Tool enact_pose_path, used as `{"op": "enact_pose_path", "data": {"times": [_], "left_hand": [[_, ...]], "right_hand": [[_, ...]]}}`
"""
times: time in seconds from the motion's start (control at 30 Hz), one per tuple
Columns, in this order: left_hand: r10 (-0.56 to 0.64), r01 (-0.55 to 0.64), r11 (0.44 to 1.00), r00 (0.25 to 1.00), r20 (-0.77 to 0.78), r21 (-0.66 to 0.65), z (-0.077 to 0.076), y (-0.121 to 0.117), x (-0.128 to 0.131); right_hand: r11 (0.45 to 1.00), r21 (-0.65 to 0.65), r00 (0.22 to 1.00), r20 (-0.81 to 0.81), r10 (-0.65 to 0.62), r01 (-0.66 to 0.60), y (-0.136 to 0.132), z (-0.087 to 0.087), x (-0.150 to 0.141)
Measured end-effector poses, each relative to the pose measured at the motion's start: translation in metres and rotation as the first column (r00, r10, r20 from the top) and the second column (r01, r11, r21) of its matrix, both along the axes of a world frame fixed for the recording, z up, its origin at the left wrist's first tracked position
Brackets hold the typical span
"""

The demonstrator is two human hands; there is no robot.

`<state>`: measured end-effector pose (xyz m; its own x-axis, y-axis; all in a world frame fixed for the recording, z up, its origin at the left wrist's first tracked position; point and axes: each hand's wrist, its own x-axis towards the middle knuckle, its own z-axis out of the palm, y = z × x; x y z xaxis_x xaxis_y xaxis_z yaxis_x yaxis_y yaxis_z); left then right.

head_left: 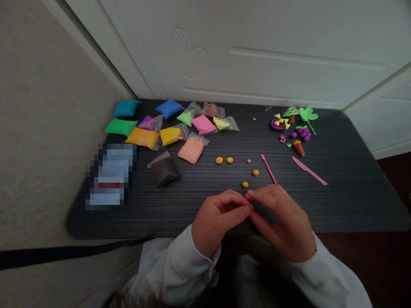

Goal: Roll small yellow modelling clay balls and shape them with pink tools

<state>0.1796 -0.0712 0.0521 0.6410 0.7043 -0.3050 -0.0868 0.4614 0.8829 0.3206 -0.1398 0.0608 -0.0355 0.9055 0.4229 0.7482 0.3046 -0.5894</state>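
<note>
My left hand and my right hand meet at the fingertips over the front of the dark table. Both are closed in a pinch, and whatever lies between the fingers is hidden. Just beyond them sit small yellow clay balls: one close to the fingertips, another a bit farther, and a pair, left ball and right ball. A tiny peach clay ball lies among them. The thin pink modelling tool points toward my right hand. Farther right lies a pink clay knife.
Bags of coloured clay, including a peach bag and a brown bag, cover the back left. A blurred phone lies at the left edge. Finished clay pieces, such as purple grapes and a green clover shape, stand back right.
</note>
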Motion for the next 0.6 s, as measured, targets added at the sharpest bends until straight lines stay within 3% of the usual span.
{"op": "enact_pose_path", "data": {"times": [0.17, 0.27, 0.33, 0.43, 0.53, 0.6], "left_hand": [[0.004, -0.003, 0.999, 1.0, 0.026, -0.048, 0.0, 0.0, -0.001], [0.021, -0.018, 0.998, 0.998, 0.052, -0.065, 0.001, 0.001, -0.003], [0.052, -0.049, 0.998, 0.997, 0.064, -0.047, 0.003, 0.0, -0.003], [0.116, -0.112, 0.992, 0.99, 0.082, -0.054, 0.005, -0.002, -0.002], [0.151, -0.141, 0.986, 0.982, 0.115, -0.087, 0.004, -0.005, -0.002], [0.156, -0.145, 0.986, 0.978, 0.14, -0.085, 0.003, -0.007, -0.002]], "right_hand": [[0.998, -0.05, 0.994, -0.104, -0.032, 0.027, -0.006, -0.002, 0.004], [0.99, -0.11, 0.926, -0.357, -0.119, 0.085, -0.014, -0.003, 0.003], [0.981, -0.163, 0.791, -0.583, -0.183, 0.107, -0.016, -0.003, 0.001], [0.985, -0.174, 0.473, -0.866, -0.164, 0.023, -0.015, -0.003, -0.005], [0.986, -0.113, 0.146, -0.985, -0.094, -0.125, -0.008, -0.001, -0.01], [0.977, -0.076, 0.022, -0.997, -0.073, -0.198, -0.004, 0.001, -0.013]]}}
